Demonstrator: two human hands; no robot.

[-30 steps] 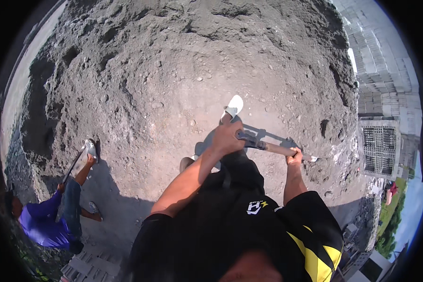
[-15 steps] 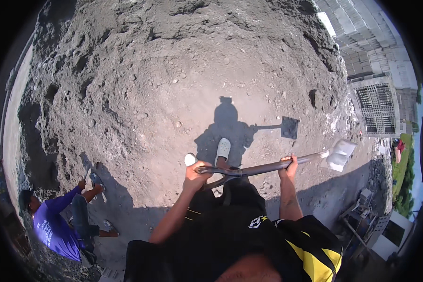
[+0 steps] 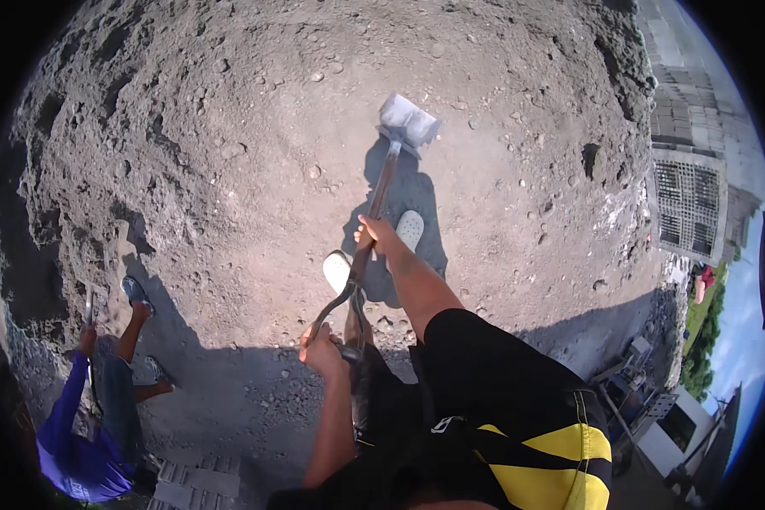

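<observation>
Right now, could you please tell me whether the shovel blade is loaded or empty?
Empty: the shovel blade shows a bare, pale surface with no soil heaped on it.

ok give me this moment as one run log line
left hand: holding shovel grip | right hand: holding shaft | blade: beyond white shoes | purple-clad co-worker: far left
</observation>
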